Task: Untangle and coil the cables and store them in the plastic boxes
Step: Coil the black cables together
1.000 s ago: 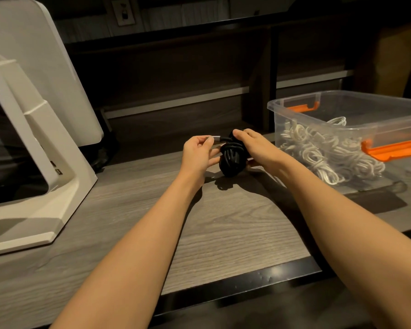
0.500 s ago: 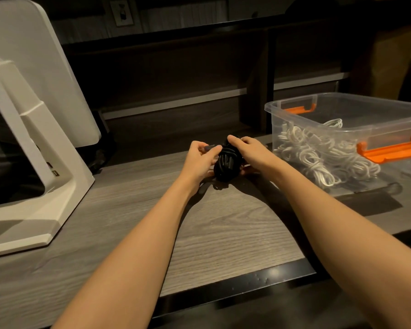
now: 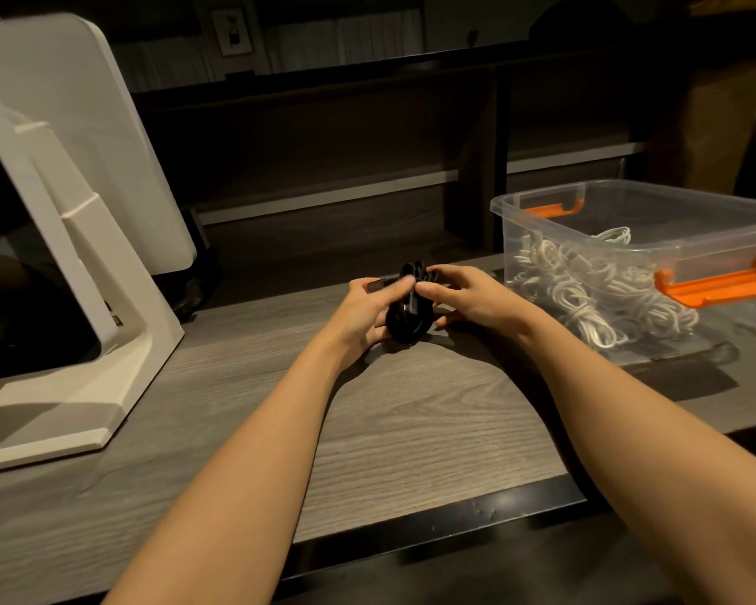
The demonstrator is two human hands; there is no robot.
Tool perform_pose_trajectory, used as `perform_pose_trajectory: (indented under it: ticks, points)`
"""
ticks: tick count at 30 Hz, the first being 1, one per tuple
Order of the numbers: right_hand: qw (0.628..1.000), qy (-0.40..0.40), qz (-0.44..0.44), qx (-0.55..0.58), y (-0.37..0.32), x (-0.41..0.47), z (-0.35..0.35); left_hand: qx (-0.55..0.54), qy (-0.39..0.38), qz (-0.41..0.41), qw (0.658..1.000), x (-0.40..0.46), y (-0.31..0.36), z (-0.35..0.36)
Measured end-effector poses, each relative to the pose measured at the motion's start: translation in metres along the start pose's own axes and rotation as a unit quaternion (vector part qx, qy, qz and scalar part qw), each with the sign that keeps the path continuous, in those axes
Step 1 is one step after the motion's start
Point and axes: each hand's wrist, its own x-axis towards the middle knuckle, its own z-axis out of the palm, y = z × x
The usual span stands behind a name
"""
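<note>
I saw the left hand (image 3: pixel 367 314) and right hand (image 3: pixel 468 296) both gripping a coiled black cable (image 3: pixel 409 318) just above the desk (image 3: pixel 411 421). The clear plastic box (image 3: pixel 542 203), holding white cables (image 3: pixel 585 290), stood near on the right.

Black cable bundle (image 3: pixel 409 318) coiled tight, upright above the desk, clear plastic box (image 3: pixel 542 203) holding white cables (image 3: pixel 585 294)

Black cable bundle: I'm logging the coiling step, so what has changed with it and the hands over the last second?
The left hand, which pinched the cable's plug end out to the side, has brought it in against the black bundle and now grips both. The right hand keeps its hold on the bundle's other side. The bundle stays just above the desk; the clear box with white cables is unchanged.
</note>
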Motion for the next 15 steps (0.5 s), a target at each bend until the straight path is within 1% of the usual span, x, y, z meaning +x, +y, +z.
perform_pose_trajectory:
  ticks: [2,5,9,12,15]
  points:
    - [1.0,0.015,-0.005,-0.026,0.0,0.001,0.0,0.011,-0.023,0.004,1.0,-0.001,0.0,-0.001]
    - [0.999,0.034,-0.017,-0.035,-0.001,0.0,0.002,0.024,-0.015,0.015,0.999,-0.001,0.0,0.001]
    - [0.997,0.056,-0.015,-0.045,0.0,-0.002,0.005,0.004,-0.025,0.011,1.0,-0.006,0.001,0.001]
    - [0.998,0.058,0.001,-0.01,0.0,-0.006,0.007,0.007,-0.003,0.007,1.0,-0.007,-0.002,0.002]
    - [0.995,0.092,0.021,-0.015,-0.002,-0.009,0.012,0.021,0.023,0.024,0.999,-0.01,-0.005,0.007]
